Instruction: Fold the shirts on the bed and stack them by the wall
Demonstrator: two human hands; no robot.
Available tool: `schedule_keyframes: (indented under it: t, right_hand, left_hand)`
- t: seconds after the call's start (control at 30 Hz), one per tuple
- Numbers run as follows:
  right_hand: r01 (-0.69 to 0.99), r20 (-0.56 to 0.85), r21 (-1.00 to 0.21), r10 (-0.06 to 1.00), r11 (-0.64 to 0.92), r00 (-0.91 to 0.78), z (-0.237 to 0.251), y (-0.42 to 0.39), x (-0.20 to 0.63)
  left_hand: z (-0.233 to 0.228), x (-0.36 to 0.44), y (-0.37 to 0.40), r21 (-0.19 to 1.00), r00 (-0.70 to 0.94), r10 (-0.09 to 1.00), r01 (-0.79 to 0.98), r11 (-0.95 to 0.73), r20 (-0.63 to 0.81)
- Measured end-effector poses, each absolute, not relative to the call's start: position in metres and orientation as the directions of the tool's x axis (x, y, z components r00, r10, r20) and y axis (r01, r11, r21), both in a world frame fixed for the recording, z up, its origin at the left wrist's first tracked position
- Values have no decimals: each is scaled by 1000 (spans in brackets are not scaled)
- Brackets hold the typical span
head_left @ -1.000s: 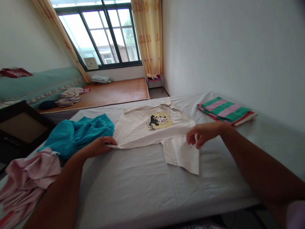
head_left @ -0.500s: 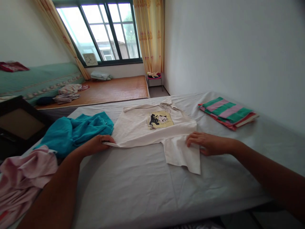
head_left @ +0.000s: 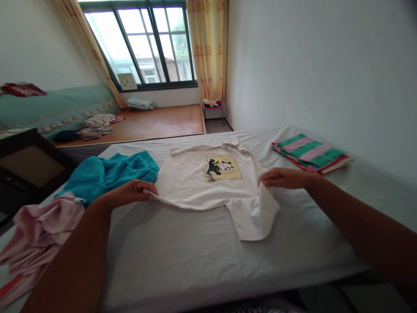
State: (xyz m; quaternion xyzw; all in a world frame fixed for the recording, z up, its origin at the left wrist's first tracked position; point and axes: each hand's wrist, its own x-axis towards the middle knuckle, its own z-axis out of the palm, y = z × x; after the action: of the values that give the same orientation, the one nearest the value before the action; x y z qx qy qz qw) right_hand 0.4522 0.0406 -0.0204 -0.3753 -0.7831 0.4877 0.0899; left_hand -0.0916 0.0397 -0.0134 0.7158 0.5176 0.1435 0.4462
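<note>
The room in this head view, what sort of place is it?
Most likely a bedroom in a home. A bed with a pale sheet bears a white T-shirt pinched by the left hand and right hand, beside folded striped cloth. Yellow curtains frame a window.

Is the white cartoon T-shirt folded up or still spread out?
Mostly spread: white cotton T-shirt lies print-up, both hands pinching its near edge.

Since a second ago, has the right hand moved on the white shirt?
Yes. The right hand has lifted the white shirt edge off the bed sheet, toward the striped folded stack.
</note>
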Motion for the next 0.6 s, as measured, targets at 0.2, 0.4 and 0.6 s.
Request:
schedule_keyframes:
  t: [0.2,0.4,0.6]
  right_hand:
    - [613,102,-779,991,133,-85,-39,113,427]
    - [556,-164,-826,983,-93,-78,-50,111,447]
    - [553,-255,-833,864,32,-434,-45,79,476]
  left_hand:
    - [-48,-69,83,976,-194,979,217,-15,58]
    - [-61,-73,82,923,-130,991,384,24,29]
    - [-61,-71,73,677,36,988,725,-128,149]
